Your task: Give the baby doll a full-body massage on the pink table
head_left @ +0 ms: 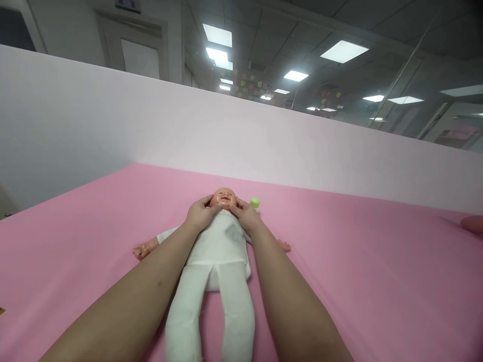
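- Bare forearms (147, 291) come in from the bottom edge and reach forward on either side of a baby doll (217, 251), which lies on its back on a pink covering (362, 251), head away from the camera.
- Nearest on the doll are its white cloth legs (184, 311), parted and slightly bent; they look stuffed and soft, likely to flop if the toy were raised by them.
- White fabric also covers the torso (a grey patch (234, 232) on the chest could be a stain or a shadow; I cannot tell which). I would judge the body light and squashy, safe to press, best supported under the back.
- Moulded forearms with small hands stick out to both sides, the one on the left (142, 250) showing more fully; they seem stiff.
- Left hand (199, 215) and right hand (246, 215) grip the doll's head (225, 193) between them, thumbs at the chin, other fingers curled along the sides and partly hidden. That glossy head looks hard and rather slippery, so a two-sided hold suits it.
- Just beyond the right hand sits a small lime-green object (255, 202), too small to identify; a reddish-brown rounded thing (471, 224) is cut off at the right edge.
- No container can be made out.
- Farthest off: a white side panel (234, 136), then ceiling lights (344, 51) and a door (140, 56).
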The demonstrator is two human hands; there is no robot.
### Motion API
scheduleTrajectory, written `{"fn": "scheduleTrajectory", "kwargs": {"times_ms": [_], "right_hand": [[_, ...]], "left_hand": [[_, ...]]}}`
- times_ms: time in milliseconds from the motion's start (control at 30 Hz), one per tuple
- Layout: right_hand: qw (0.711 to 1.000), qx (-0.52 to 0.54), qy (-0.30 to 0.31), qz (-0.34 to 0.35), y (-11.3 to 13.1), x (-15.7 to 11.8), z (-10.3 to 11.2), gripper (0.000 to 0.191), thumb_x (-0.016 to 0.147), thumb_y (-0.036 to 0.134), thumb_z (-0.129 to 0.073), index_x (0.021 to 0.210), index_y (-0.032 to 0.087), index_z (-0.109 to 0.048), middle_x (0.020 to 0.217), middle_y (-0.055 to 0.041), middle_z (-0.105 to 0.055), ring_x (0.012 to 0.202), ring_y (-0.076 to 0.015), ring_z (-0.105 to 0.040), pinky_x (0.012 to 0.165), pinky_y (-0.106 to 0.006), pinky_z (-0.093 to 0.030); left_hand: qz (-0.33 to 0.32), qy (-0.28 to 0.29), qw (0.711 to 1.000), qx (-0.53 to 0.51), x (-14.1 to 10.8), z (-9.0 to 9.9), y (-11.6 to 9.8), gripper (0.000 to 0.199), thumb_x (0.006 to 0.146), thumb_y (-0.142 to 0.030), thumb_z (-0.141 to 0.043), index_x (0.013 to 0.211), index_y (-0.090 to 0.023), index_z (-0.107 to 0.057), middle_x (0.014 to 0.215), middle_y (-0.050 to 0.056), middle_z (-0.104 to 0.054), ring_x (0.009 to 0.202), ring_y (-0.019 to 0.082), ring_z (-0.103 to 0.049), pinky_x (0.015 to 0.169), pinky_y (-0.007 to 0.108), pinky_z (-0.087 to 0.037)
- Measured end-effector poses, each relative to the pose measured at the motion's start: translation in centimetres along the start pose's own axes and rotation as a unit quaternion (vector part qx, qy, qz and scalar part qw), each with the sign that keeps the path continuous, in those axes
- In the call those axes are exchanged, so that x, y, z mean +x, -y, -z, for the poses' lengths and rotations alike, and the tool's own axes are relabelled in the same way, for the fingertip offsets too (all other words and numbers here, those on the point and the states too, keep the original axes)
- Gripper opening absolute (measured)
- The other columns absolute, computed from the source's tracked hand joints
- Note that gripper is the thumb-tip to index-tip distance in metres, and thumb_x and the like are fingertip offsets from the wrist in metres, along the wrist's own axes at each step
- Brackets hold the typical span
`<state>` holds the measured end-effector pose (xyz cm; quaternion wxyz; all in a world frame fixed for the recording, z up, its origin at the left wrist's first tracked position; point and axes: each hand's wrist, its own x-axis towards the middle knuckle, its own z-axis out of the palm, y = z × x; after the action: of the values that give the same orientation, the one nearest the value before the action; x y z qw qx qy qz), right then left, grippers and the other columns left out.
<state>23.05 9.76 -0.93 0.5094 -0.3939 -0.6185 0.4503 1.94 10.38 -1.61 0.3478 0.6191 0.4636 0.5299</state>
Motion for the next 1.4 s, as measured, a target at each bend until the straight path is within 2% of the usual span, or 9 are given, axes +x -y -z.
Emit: {"fn": "scheduleTrajectory", "kwargs": {"times_ms": [167, 300, 467, 600, 700, 833, 1033, 1233, 1400], "right_hand": [[1.0, -0.013, -0.024, -0.015, -0.5, 0.1, 0.1, 0.059, 0.092, 0.054, -0.075, 0.143, 0.027, -0.067, 0.14, -0.0031, -0.07, 0.134, -0.0276, -0.062, 0.119, -0.045, -0.044], [0.999, -0.016, -0.039, -0.02, -0.9, 0.3, 0.1, 0.059, 0.093, 0.058, -0.071, 0.144, 0.029, -0.067, 0.142, -0.0022, -0.069, 0.138, -0.029, -0.059, 0.122, -0.046, -0.042], [0.998, -0.036, -0.051, -0.013, -0.4, 0.1, 0.0, 0.059, 0.095, 0.062, -0.068, 0.142, 0.028, -0.068, 0.139, -0.0034, -0.071, 0.143, -0.0304, -0.055, 0.124, -0.047, -0.039], [0.996, -0.067, -0.05, -0.01, 0.4, -0.5, -0.5, 0.066, 0.087, 0.059, -0.078, 0.144, 0.026, -0.067, 0.138, -0.0049, -0.071, 0.137, -0.0303, -0.06, 0.12, -0.045, -0.043], [0.996, -0.077, -0.054, -0.009, 0.7, -0.8, -1.1, 0.074, 0.079, 0.054, -0.086, 0.145, 0.027, -0.065, 0.129, -0.0047, -0.075, 0.128, -0.0294, -0.066, 0.114, -0.044, -0.049], [0.993, -0.095, -0.074, -0.007, 0.7, -0.7, -1.6, 0.073, 0.075, 0.05, -0.09, 0.141, 0.028, -0.068, 0.123, -0.0045, -0.078, 0.125, -0.0307, -0.067, 0.112, -0.044, -0.05], [0.992, -0.09, -0.083, -0.01, 0.3, -0.4, -1.4, 0.073, 0.078, 0.049, -0.087, 0.144, 0.027, -0.066, 0.131, -0.0049, -0.075, 0.132, -0.031, -0.063, 0.117, -0.046, -0.046], [0.995, -0.066, -0.068, -0.008, 0.1, -0.4, -0.7, 0.072, 0.082, 0.053, -0.083, 0.146, 0.026, -0.064, 0.14, -0.0043, -0.07, 0.14, -0.0303, -0.057, 0.122, -0.047, -0.04], [0.996, -0.055, -0.067, -0.019, -0.2, -0.3, -0.4, 0.065, 0.087, 0.059, -0.078, 0.143, 0.028, -0.067, 0.142, -0.0025, -0.069, 0.145, -0.0303, -0.053, 0.125, -0.047, -0.037]], "left_hand": [[0.019, -0.019, 0.997, -0.069, 0.7, -0.1, 1.5, 0.061, 0.084, -0.048, -0.08, 0.138, -0.02, -0.071, 0.14, 0.009, -0.07, 0.131, 0.033, -0.064, 0.112, 0.044, -0.048], [0.038, -0.031, 0.993, -0.11, 1.3, -0.5, 2.5, 0.052, 0.094, -0.049, -0.068, 0.136, -0.018, -0.072, 0.138, 0.011, -0.071, 0.128, 0.031, -0.066, 0.112, 0.045, -0.048], [0.03, -0.029, 0.994, -0.106, 1.1, -0.5, 2.2, 0.049, 0.098, -0.051, -0.062, 0.133, -0.019, -0.074, 0.138, 0.01, -0.072, 0.13, 0.03, -0.065, 0.112, 0.044, -0.048], [0.013, -0.012, 0.999, -0.03, 0.5, 0.0, 1.0, 0.063, 0.088, -0.056, -0.075, 0.14, -0.021, -0.07, 0.143, 0.009, -0.068, 0.134, 0.033, -0.061, 0.114, 0.043, -0.046], [0.0, 0.005, 0.999, 0.051, 0.0, 0.1, 0.1, 0.073, 0.084, -0.056, -0.079, 0.146, -0.022, -0.064, 0.139, 0.009, -0.071, 0.125, 0.032, -0.067, 0.109, 0.041, -0.049], [0.002, 0.005, 0.997, 0.077, -0.3, -0.1, -0.4, 0.076, 0.084, -0.052, -0.08, 0.15, -0.022, -0.06, 0.135, 0.009, -0.073, 0.115, 0.03, -0.072, 0.103, 0.039, -0.053], [0.006, -0.008, 0.995, 0.098, -0.2, -0.3, -0.3, 0.072, 0.087, -0.051, -0.077, 0.149, -0.02, -0.061, 0.137, 0.009, -0.072, 0.118, 0.031, -0.07, 0.105, 0.04, -0.052], [0.013, -0.025, 0.997, 0.066, 0.2, -0.1, 0.6, 0.068, 0.091, -0.051, -0.072, 0.15, -0.018, -0.061, 0.145, 0.011, -0.067, 0.13, 0.031, -0.065, 0.113, 0.041, -0.046], [0.017, -0.025, 0.999, -0.016, 0.6, -0.1, 1.5, 0.058, 0.09, -0.051, -0.074, 0.14, -0.022, -0.07, 0.143, 0.009, -0.069, 0.135, 0.033, -0.061, 0.117, 0.045, -0.043]]}}
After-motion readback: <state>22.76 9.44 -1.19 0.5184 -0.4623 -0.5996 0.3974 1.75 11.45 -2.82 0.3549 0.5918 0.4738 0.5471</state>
